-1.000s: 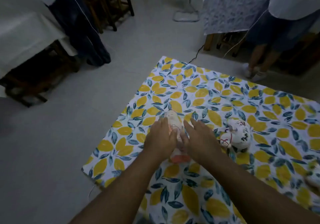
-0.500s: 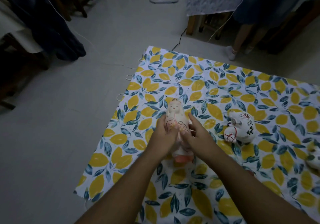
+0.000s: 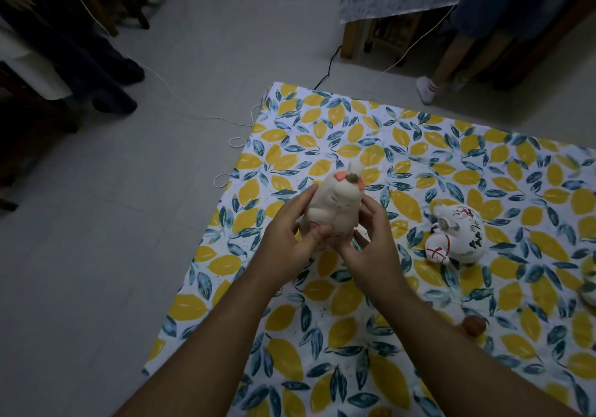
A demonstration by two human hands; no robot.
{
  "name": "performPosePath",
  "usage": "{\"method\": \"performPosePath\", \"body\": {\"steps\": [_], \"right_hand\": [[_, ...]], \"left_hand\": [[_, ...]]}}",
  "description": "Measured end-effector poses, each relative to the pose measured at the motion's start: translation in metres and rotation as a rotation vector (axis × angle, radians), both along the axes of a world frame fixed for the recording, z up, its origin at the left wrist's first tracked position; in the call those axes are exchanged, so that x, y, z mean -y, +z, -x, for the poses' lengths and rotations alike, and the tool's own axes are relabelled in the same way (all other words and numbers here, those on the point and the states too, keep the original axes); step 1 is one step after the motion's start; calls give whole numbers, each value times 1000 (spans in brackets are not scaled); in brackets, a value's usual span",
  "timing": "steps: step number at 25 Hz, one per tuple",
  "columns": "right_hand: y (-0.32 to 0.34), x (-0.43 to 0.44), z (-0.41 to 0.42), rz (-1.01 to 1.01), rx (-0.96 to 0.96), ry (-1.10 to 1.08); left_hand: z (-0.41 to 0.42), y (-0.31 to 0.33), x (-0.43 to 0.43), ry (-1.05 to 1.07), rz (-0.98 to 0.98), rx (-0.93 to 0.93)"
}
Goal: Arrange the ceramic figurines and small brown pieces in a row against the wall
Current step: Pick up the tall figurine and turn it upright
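— What's she doing with the doll (image 3: 332, 205)?

— Both hands are cupping it above the cloth's (image 3: 354, 329) left edge, the left hand (image 3: 290, 239) pinching its base, the right hand (image 3: 371, 239) pressing its side.

— Risky?

— It's glazed, so it could be slipping and cracking on the floor tiles (image 3: 129, 223). The cat (image 3: 458, 232) is lying just to the right; a careless swing could be knocking it.

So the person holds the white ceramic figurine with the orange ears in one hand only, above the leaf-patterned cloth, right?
Not quite. The head view shows both hands on it: the left hand and the right hand clasp the white ceramic figurine with the orange ears from either side. The rest holds: it is held above the yellow and blue leaf-patterned cloth.
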State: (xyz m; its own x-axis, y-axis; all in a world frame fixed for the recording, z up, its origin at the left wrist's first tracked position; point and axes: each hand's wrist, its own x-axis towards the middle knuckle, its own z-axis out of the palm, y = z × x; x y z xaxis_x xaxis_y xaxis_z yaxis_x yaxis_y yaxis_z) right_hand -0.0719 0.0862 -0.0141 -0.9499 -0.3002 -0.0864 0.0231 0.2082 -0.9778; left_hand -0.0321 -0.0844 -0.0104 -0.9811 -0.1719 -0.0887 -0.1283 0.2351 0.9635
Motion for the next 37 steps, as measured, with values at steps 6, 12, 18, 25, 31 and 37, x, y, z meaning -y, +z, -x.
{"method": "performPosePath", "body": {"steps": [6, 12, 18, 25, 31, 37], "right_hand": [[-13, -4, -10, -9, 22, 25], [-15, 1, -5, 24, -8, -4], [-16, 3, -5, 48, -16, 8], [-19, 1, 1, 8, -11, 67], [-2, 1, 3, -47, 34, 61], [20, -36, -7, -606, -205, 127]], "left_hand": [[-8, -13, 2, -35, 60, -3], [-1, -13, 8, -26, 87, -20], [0, -13, 6, -34, 59, -62], [-1, -11, 2, -38, 21, -63], [-1, 2, -2, -100, 33, -23], [-24, 21, -27, 77, 533, -23]]}}
